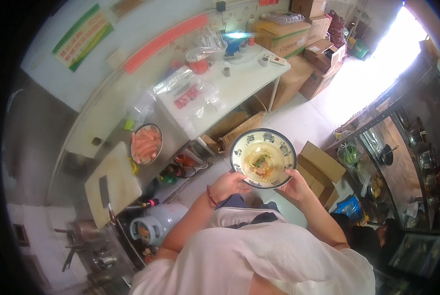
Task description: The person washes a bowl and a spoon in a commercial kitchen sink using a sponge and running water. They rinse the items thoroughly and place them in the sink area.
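Both my hands carry a wide round bowl with a dark rim and dark printed motifs on its cream inner wall. It is held out in front of my body, above the tiled floor. My left hand grips the near left rim, thumb on top and fingers beneath. On the near right rim, my right hand holds it the same way. At the bottom of the bowl lie chopped greens and orange and pale bits of food, seemingly in some liquid. The fingers under the bowl are partly hidden.
To the left, a knife lies on a cutting board beside a bowl of sausages. A white table bears plastic bags. A gas cylinder stands low left. Cardboard boxes fill the back; an opened carton sits right, near shelving.
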Demonstrator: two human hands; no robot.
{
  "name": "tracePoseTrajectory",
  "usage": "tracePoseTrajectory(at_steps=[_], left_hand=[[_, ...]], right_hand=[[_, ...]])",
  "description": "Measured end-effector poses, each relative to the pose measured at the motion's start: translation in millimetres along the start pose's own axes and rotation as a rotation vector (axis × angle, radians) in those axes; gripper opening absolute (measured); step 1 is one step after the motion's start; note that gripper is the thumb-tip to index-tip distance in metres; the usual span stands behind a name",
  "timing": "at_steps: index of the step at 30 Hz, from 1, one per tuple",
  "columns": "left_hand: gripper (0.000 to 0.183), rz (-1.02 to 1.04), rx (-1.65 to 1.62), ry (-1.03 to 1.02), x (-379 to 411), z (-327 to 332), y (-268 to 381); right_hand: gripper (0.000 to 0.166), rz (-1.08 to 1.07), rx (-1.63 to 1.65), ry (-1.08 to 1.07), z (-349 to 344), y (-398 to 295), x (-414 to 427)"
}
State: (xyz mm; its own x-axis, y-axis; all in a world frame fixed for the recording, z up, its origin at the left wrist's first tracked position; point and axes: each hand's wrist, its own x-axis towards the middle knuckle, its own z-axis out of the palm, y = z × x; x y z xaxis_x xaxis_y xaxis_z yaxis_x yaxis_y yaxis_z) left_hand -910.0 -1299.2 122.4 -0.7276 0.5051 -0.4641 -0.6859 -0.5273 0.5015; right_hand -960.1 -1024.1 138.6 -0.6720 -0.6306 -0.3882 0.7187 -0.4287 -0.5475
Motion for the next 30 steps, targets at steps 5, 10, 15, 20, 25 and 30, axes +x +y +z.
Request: tracePoseTrajectory(at_steps=[5,10,15,20,25,30], left_hand=[[0.037,0.098,-0.082,0.053,3.9,-50.8,48.7],[0.037,0.18,-0.297,0.255,57.7,-138.8,94.6],[0.031,0.024,-0.134,0.189,139.4,-109.2,158.7],[0.03,-0.13,0.101,-0.013,246.4,-23.9,220.1],[0.031,-0.181,0.29,-0.158,284.4,125.2,191.1],[0.029,-0.328,0.279,-0.204,326.9,179.9,179.5]], right_hand=[[0.048,0.009,-0.041,0.097,1.1,-9.9,76.6],[0.053,-0.084,0.083,0.13,26.2,-30.1,123.5],[0.053,-0.266,0.128,0.239,-6.0,-72.3,100.7],[0.055,-0.544,0.276,0.45,-22.3,-87.1,69.6],[0.058,-0.737,0.425,0.432,-59.1,-67.7,-29.2],[0.055,-0.739,0.483,0.496,-93.4,-82.3,-29.9]])
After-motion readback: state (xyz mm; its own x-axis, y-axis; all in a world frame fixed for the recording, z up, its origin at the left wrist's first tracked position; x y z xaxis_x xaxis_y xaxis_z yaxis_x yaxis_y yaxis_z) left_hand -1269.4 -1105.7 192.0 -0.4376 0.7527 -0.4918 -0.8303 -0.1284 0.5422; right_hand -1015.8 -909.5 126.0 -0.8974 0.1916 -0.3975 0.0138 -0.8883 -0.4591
